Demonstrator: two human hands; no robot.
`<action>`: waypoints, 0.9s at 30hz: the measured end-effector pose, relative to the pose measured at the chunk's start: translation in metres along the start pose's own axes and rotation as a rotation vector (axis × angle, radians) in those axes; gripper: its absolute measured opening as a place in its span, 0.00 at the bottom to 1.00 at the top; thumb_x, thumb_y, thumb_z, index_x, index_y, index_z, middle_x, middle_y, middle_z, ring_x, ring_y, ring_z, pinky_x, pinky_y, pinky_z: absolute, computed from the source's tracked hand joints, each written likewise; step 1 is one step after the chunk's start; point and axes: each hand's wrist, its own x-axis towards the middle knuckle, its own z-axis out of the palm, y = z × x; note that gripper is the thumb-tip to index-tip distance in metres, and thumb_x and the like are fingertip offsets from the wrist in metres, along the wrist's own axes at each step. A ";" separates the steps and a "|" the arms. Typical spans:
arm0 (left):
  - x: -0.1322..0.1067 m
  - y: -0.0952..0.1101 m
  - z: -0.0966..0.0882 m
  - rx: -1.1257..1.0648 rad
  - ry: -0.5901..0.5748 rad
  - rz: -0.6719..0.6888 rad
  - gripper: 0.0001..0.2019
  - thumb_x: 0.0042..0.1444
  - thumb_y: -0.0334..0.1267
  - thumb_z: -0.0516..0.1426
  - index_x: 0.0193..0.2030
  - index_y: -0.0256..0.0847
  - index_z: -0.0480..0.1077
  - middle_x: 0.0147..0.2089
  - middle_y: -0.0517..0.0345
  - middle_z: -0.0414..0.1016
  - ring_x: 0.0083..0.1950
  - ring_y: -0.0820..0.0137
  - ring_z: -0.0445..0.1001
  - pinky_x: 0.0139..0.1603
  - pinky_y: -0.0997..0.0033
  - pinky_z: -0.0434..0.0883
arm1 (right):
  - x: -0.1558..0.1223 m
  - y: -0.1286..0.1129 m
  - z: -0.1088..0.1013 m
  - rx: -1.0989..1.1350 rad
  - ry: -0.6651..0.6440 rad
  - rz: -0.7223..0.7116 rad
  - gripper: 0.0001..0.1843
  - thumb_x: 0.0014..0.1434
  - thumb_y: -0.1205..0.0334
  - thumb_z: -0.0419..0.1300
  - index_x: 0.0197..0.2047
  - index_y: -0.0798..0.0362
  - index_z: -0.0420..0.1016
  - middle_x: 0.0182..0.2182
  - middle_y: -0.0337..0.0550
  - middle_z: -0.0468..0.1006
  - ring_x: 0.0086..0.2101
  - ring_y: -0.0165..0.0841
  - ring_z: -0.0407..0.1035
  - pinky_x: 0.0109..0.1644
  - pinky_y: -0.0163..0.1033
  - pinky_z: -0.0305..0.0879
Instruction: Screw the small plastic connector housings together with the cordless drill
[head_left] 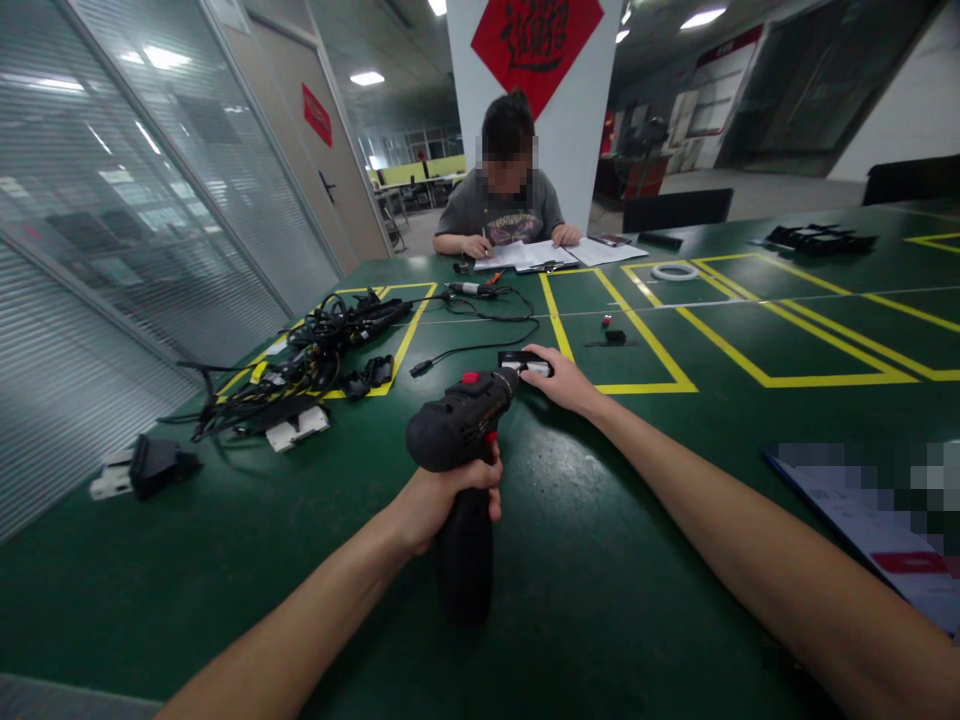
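My left hand (457, 495) is wrapped round the grip of a black cordless drill (457, 420) with red buttons. The drill's chuck points away from me and to the right. At its tip lies a small black and silver-white box-shaped part (517, 358), its kind unclear. My right hand (551, 372) grips that part from its right side, fingers over the top. Whether the drill's bit touches the part cannot be made out.
Tangled black cables (322, 350) and connectors lie at the left. A white-and-black device (142, 468) stands nearer. Across the green table (615, 560), a person (499, 190) writes on papers (525, 255). A tape roll (674, 271) and a clipboard (847, 510) are on the right.
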 end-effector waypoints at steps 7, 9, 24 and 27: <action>0.001 0.000 0.001 0.013 0.022 -0.011 0.13 0.46 0.36 0.63 0.37 0.37 0.66 0.30 0.63 0.69 0.23 0.76 0.72 0.27 0.74 0.68 | 0.000 -0.002 -0.002 0.006 -0.004 0.003 0.25 0.59 0.56 0.62 0.59 0.50 0.73 0.53 0.49 0.75 0.52 0.44 0.71 0.61 0.52 0.64; 0.001 0.000 0.001 0.012 0.024 -0.013 0.13 0.46 0.35 0.63 0.37 0.37 0.66 0.29 0.63 0.69 0.23 0.76 0.72 0.27 0.74 0.68 | 0.000 -0.003 -0.002 0.010 -0.008 -0.003 0.25 0.58 0.56 0.62 0.59 0.50 0.73 0.53 0.48 0.76 0.52 0.44 0.71 0.61 0.51 0.64; 0.000 0.001 0.001 0.025 0.019 -0.009 0.13 0.46 0.36 0.63 0.37 0.37 0.67 0.29 0.63 0.69 0.23 0.75 0.72 0.27 0.74 0.68 | 0.000 -0.003 -0.002 0.004 -0.012 -0.013 0.25 0.58 0.56 0.62 0.59 0.51 0.72 0.53 0.49 0.76 0.52 0.43 0.71 0.60 0.50 0.64; -0.001 0.002 0.001 0.022 0.015 -0.013 0.13 0.46 0.36 0.63 0.38 0.37 0.66 0.30 0.63 0.69 0.23 0.75 0.72 0.27 0.74 0.68 | 0.000 -0.004 -0.002 0.004 -0.012 -0.007 0.25 0.58 0.56 0.62 0.59 0.51 0.73 0.53 0.50 0.75 0.52 0.44 0.71 0.61 0.51 0.64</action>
